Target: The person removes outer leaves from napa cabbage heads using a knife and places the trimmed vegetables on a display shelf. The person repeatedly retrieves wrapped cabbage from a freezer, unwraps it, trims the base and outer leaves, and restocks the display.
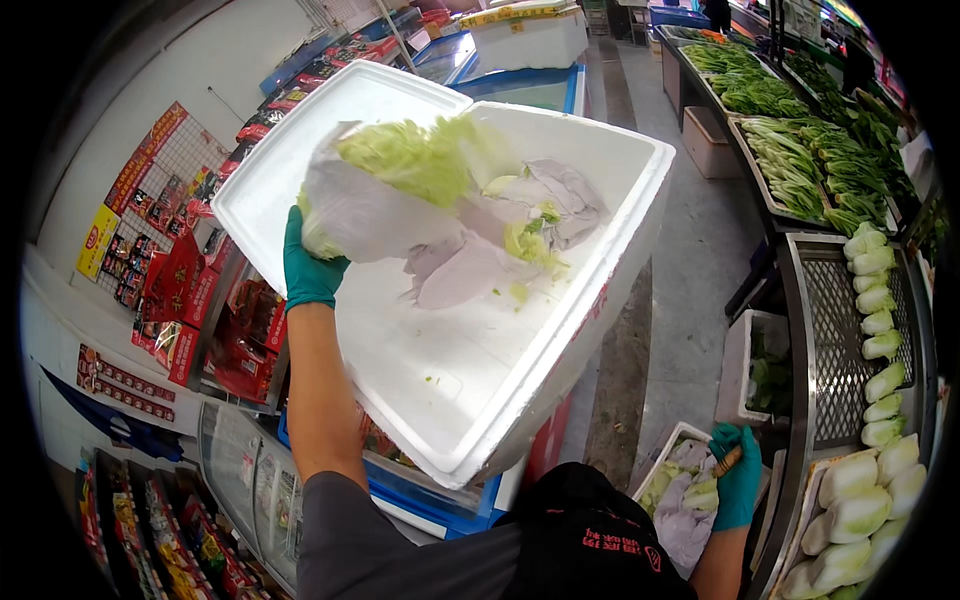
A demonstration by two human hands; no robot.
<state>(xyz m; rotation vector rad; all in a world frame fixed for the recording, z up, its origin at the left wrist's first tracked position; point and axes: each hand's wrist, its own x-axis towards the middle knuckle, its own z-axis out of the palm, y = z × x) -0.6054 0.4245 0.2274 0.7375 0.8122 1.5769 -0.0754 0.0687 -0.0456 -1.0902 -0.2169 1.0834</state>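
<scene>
My left hand (313,266), in a green glove, grips the base of a napa cabbage (420,161) partly wrapped in pale paper (367,199). The leafy end is blurred. It is above a white foam box (450,375), whose lid (262,195) lies at the far left side. Inside the box are crumpled paper (574,202) and loose leaf scraps (525,244). Low at the right, my right hand (735,480), also gloved, closes around a brown handle (727,461); the rest of that tool is hidden. Beneath it is a foam box of trimmed leaves and paper (682,487).
At right, a metal rack (825,330) carries a row of napa cabbages (876,300), with a tray of more cabbages (855,502) nearer me. Leafy greens (780,157) line the counter beyond. Chest freezers (525,90) and shelves of packaged goods (180,300) stand left and ahead.
</scene>
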